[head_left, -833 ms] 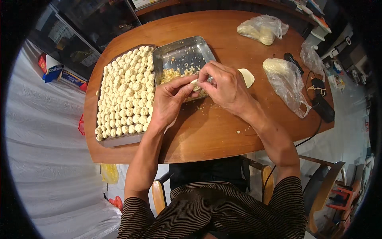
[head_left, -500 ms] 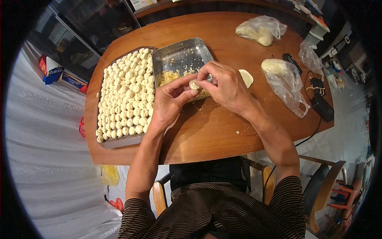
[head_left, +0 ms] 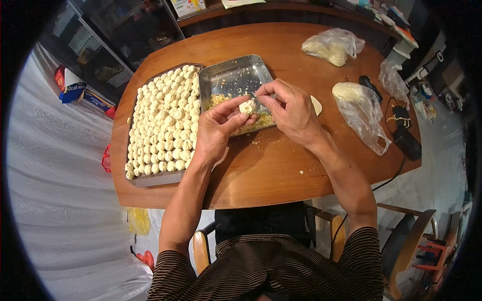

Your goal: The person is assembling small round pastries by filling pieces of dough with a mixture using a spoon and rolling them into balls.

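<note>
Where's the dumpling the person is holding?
In the head view, near the middle: the dumpling is in the left hand, just left of the right hand, with the metal pan behind it.

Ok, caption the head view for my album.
Left hand holds one pleated dough bun near a tray crowded with others.

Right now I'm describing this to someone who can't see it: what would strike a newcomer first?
The eye goes first to the tray at the table's left, crowded with pale, swirled dough pieces. Next comes the single swirled piece in the left hand, the right hand close by, near the metal pan of crumbly mix. Clear bags with pale contents lie at right.
</note>
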`<state>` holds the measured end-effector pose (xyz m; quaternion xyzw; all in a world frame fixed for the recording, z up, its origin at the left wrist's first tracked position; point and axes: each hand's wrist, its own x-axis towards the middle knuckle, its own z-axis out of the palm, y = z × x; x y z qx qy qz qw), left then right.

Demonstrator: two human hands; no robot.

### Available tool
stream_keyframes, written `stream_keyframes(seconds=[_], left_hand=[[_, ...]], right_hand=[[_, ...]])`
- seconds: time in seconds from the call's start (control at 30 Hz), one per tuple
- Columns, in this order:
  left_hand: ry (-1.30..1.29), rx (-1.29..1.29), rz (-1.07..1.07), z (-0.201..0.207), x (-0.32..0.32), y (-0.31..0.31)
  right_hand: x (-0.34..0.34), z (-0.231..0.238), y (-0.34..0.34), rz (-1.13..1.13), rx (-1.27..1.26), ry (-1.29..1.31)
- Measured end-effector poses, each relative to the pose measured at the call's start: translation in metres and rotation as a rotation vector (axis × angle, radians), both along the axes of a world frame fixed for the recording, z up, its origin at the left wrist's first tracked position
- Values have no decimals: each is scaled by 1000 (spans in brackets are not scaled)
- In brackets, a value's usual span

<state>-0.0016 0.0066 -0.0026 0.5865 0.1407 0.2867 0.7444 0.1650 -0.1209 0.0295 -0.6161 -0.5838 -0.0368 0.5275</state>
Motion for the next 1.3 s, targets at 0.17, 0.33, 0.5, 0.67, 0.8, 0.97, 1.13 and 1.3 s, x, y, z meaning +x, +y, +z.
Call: stream_keyframes(seconds=[0.17, 0.33, 0.5, 0.67, 0.8, 0.97, 1.13, 1.3], left_hand=[[-34, 9, 22, -1, 1, 3], [-31, 14, 48, 2, 0, 1], [-21, 73, 46, -3, -2, 4], [29, 179, 33, 2, -2, 1], [22, 193, -21, 0, -3, 5], [36, 206, -7, -1, -4, 6], [-41, 13, -30, 6, -9, 10], [-94, -24, 24, 29, -28, 17]], right_hand=[[-6, 10, -6, 39, -143, 87], [-8, 4, -2, 81, -147, 37], [-10, -7, 6, 50, -54, -138], [-13, -9, 7, 14, -27, -254], [-16, -9, 7, -2, -72, -257], [-16, -12, 8, 48, -102, -229], [-10, -11, 9, -2, -108, -145], [-8, -16, 10, -13, -133, -77]])
